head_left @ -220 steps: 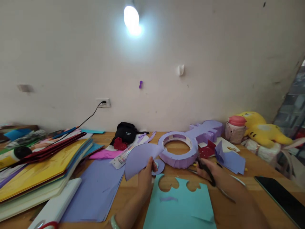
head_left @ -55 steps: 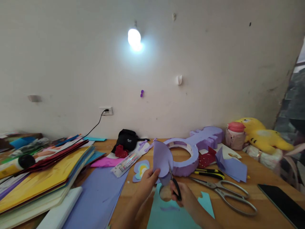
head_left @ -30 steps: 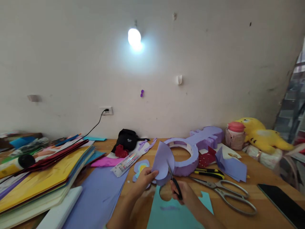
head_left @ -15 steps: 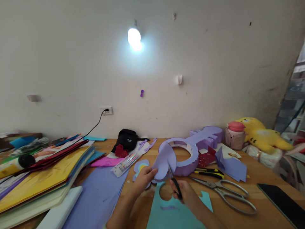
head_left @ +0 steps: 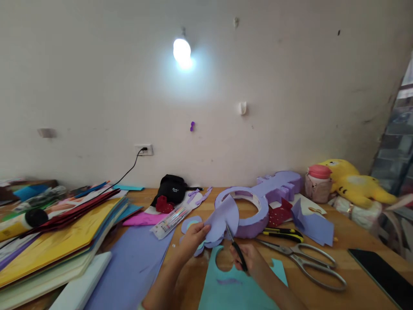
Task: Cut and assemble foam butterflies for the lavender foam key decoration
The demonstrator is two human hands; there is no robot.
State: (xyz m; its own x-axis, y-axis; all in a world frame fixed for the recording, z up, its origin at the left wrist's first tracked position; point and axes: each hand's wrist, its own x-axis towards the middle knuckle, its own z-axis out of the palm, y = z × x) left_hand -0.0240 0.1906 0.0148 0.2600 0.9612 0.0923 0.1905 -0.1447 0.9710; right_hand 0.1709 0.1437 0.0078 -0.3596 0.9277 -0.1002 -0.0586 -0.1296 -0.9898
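My left hand (head_left: 194,238) pinches the left edge of a lilac paper cutout (head_left: 222,218) with rounded lobes, held above the table. In my right hand (head_left: 249,257) are black-handled scissors (head_left: 238,252), their blades at the cutout's lower right edge. Behind the cutout lies a large purple key-shaped piece (head_left: 263,215) with a ring end. A paper flower (head_left: 190,224) is partly hidden by my left hand and the cutout. Under my right wrist lies a turquoise sheet (head_left: 222,297) with a round notch cut out of it.
Large silver scissors (head_left: 309,258) and a yellow-black utility knife (head_left: 284,234) lie to the right, with a dark phone-like slab (head_left: 380,275) beyond. Stacked coloured paper (head_left: 80,232) fills the left, beside a purple sheet (head_left: 129,267). At the back sits a black pouch (head_left: 172,190).
My left hand has shifted slightly left and up, and the cutout has turned and tilted in it. More of the paper flower shows beneath. My right hand has barely moved.
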